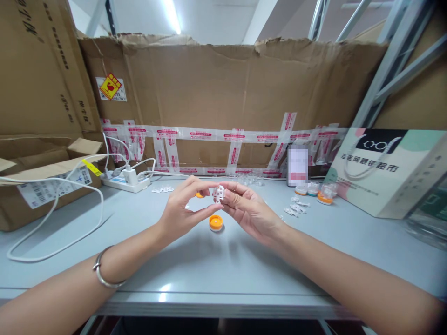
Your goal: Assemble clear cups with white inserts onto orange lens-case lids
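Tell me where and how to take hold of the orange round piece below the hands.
Pinch the orange round piece by opposite sides of its wall, probably best from the near side: it sits flat, recessed face up, and the left hand and right hand, holding a white part, show just above it.

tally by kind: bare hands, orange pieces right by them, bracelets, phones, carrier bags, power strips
Hands: 2 (left hand, right hand)
Orange pieces: 2 (front orange piece; rear orange piece, partly hidden)
Bracelet: 1
Phone: 1
Carrier bag: 1
Power strip: 1
Total: 8
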Demonstrator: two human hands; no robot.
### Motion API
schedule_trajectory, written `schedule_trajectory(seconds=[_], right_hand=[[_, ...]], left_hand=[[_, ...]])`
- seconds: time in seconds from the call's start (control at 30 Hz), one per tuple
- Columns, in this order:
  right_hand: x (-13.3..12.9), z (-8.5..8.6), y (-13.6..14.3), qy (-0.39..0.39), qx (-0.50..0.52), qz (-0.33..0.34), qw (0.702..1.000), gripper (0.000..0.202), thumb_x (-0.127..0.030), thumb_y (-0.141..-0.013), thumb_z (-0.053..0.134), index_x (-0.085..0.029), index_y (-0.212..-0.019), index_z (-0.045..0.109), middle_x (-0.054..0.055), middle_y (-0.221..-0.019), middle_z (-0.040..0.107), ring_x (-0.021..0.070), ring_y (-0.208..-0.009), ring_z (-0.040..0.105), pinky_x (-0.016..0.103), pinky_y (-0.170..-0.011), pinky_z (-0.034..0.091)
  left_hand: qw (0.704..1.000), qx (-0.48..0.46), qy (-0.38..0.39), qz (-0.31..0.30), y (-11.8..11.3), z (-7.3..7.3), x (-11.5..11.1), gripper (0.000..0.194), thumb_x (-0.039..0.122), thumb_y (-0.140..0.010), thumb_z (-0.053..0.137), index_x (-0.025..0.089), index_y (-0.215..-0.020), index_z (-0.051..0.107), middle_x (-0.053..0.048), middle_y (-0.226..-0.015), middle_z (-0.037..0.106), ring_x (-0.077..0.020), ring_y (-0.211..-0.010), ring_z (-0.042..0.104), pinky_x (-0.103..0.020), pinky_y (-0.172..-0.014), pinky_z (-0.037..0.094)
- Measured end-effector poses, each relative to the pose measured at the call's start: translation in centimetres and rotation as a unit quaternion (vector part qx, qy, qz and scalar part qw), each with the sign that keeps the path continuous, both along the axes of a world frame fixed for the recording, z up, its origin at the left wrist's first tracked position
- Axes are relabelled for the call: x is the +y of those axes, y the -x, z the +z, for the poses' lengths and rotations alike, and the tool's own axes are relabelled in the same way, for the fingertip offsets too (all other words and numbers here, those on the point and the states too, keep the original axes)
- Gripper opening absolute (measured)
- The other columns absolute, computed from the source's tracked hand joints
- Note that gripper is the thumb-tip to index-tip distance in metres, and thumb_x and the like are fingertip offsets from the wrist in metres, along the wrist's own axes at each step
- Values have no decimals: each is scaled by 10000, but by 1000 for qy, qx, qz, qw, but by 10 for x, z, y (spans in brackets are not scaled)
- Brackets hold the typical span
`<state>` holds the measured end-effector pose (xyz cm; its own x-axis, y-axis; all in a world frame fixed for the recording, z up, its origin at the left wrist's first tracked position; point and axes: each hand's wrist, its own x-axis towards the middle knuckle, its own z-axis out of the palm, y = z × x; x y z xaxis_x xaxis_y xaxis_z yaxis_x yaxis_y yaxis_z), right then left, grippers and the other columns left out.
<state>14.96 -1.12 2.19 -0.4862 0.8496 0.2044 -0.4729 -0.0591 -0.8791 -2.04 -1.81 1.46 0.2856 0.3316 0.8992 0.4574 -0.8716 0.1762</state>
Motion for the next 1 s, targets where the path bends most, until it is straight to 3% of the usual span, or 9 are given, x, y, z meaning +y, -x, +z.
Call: schedule_trajectory(seconds=[0.47,0.8,1.0], right_hand=[[2,-3,0,-40,-26,1,999,123,-242,-740,669,-204,-856,661,6,-856,692,98,-810,624,248,-809,474],[0,-4,3,-75,-64,-56,993,133,-235,-699,702,-196,-821,668,8,-799,677,118,-797,611,265,-754,473],[2,-2,1,-49,-47,-20,997,110,-234,-711,683,-190,-808,656,1,-776,655,102,-750,584,250,-745,463]], left_hand=[[999,27,-10,21,-1,2,1,274,228,-732,683,188,-982,580,-13,-790,556,-130,-739,506,-275,-670,443],[999,34,-3,34,-3,-3,0,288,238,-739,676,190,-997,556,-2,-780,559,-127,-734,520,-281,-691,427],[999,5,43,14,-3,-4,1,278,228,-740,669,191,-990,553,-3,-798,552,-126,-748,503,-270,-684,420]])
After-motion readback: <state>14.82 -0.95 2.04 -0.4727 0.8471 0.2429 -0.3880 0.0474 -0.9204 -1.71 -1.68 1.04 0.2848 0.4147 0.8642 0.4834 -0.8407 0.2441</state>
